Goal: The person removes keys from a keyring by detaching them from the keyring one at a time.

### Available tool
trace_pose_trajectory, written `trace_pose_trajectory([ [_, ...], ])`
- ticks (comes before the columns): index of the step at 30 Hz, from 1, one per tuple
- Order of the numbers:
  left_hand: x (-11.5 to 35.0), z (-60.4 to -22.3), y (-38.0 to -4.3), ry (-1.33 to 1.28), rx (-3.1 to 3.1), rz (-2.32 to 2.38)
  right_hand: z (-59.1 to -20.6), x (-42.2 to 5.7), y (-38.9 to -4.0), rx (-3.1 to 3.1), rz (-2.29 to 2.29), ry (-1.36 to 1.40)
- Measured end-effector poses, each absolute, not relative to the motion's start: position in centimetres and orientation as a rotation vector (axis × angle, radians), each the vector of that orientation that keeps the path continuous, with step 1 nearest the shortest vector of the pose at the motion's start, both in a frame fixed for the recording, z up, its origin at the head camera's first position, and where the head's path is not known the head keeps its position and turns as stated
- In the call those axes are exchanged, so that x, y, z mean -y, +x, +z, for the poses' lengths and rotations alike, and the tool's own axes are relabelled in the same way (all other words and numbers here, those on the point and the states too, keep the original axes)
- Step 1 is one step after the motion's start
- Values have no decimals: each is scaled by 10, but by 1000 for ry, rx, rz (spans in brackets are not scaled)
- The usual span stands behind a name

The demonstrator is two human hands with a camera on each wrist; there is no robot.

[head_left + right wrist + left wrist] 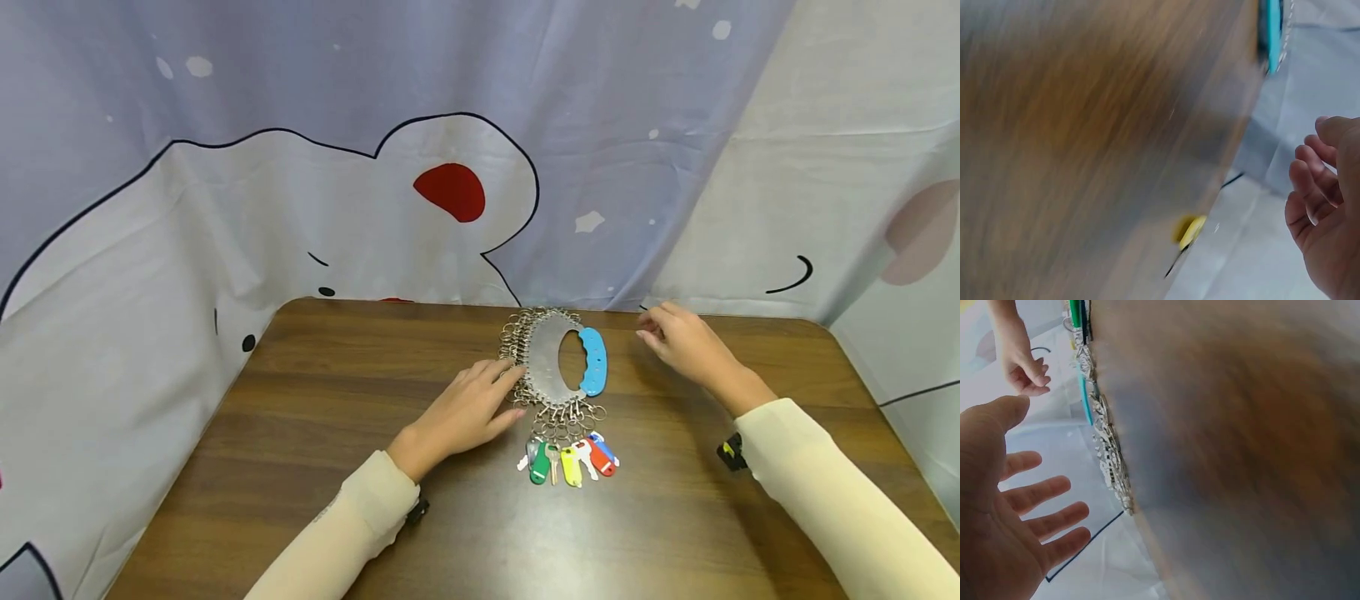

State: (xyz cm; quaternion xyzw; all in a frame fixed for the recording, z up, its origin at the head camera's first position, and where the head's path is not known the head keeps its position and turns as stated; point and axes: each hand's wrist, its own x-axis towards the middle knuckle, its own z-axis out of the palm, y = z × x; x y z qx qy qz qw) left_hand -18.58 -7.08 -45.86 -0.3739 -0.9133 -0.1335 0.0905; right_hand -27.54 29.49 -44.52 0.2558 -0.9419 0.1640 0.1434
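A metal plate key holder [542, 358] with a light blue handle [594, 362] lies on the table, fringed with many small clips and split rings [514, 337]. Several keys with coloured tags, such as a green tag [539, 463] and a yellow tag [572, 467], hang from its near end. Over its left edge in the head view is my left hand [471, 406], empty, fingers spread; the left wrist view shows this hand [1007, 500] apart from the rings [1110, 456]. To the handle's right my right hand [686, 343] hovers with loosely bent fingers, holding nothing.
The brown wooden table [337, 417] ends at a printed curtain [300, 217] behind it. In the right wrist view a small yellow item [1192, 231] with a black cord lies near the table's edge; its kind cannot be told.
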Motion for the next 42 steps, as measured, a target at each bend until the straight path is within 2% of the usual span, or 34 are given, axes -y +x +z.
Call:
trace_pose_trajectory([
  [22, 37, -449, -196, -1029, 2794, -478, -458, -228, -222, 2714, 797, 889],
  [42, 15, -448, -197, -956, 2894, -587, -463, -208, -180, 3067, 534, 821],
])
